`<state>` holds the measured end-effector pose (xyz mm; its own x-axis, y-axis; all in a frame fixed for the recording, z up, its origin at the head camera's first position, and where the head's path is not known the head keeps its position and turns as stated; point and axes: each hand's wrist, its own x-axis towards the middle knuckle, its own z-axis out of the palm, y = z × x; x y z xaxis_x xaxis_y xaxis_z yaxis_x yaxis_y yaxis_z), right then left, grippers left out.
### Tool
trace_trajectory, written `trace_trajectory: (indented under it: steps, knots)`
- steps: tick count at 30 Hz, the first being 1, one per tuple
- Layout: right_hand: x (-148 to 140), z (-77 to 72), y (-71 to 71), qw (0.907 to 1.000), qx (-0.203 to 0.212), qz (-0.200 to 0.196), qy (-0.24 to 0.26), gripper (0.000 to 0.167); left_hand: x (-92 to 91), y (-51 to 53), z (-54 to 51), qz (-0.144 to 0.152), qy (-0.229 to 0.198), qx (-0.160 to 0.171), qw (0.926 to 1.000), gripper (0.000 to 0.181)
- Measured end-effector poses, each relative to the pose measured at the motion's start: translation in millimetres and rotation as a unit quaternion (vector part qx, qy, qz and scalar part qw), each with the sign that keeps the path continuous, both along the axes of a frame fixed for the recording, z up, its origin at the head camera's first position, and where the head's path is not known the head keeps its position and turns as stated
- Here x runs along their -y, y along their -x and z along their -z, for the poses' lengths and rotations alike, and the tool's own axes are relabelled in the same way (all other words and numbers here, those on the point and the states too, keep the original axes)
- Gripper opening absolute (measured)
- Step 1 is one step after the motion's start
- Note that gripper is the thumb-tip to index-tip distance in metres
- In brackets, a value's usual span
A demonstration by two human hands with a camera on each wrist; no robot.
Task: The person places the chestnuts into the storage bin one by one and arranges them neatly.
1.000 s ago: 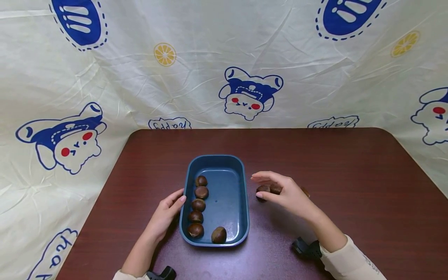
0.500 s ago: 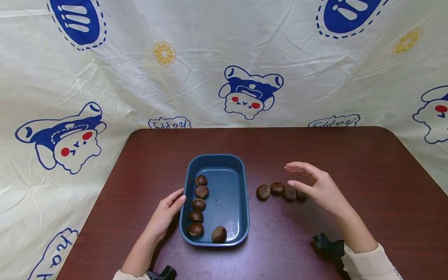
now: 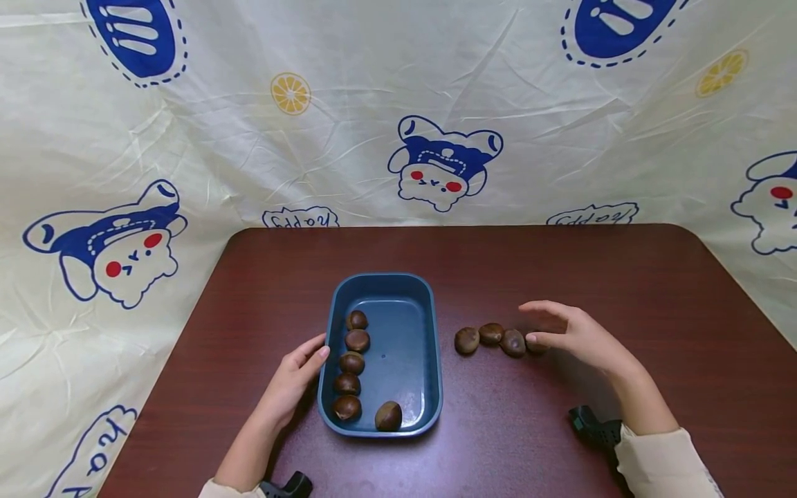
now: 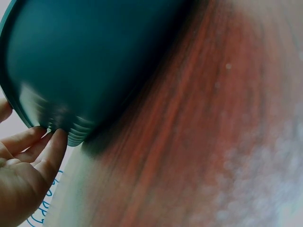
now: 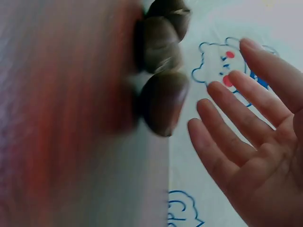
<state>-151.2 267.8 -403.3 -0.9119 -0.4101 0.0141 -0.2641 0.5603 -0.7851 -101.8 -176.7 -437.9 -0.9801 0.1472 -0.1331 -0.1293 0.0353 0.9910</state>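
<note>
A blue tray stands on the table, with several brown chestnuts lined up along its left side. A single chestnut lies apart near the tray's front wall. My left hand rests its fingertips against the outside of the tray's left wall. To the right of the tray, several more chestnuts sit in a touching row. Over the right end of that row is my right hand, fingers spread and holding nothing; it partly hides the last chestnut. In the right wrist view, the palm faces the chestnuts.
The dark red-brown table has rounded far corners. Behind it hangs a pale cloth printed with blue cartoon figures and orange slices. A black device is strapped at the right wrist, another black device at the left.
My right hand has moved right, from the row's left end to its right end, uncovering the chestnuts beneath. The left hand and the tray have stayed in place.
</note>
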Motion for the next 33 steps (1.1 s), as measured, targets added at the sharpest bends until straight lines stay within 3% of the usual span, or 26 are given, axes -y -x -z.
trace_trajectory:
  steps: [7,17,26,33]
  knots:
    - [-8.0,16.5,5.7,0.9991,0.032,-0.028,0.009,0.045,-0.1,0.5,0.5,0.001,-0.004,0.000,1.0000,0.044]
    - [-13.6,20.5,6.1,0.9977,0.059,-0.034,-0.006,0.035,0.1,0.5,0.9,0.000,-0.002,0.000,1.0000,0.043]
    - [-14.7,20.7,5.5,0.9993,0.035,-0.016,-0.006,0.035,0.3,-0.1,1.0,0.003,-0.002,0.004,1.0000,0.044]
    - [-10.3,13.2,4.9,0.9992,-0.029,0.012,-0.024,0.035,0.0,-0.5,-0.2,0.002,-0.007,0.003,1.0000,0.044]
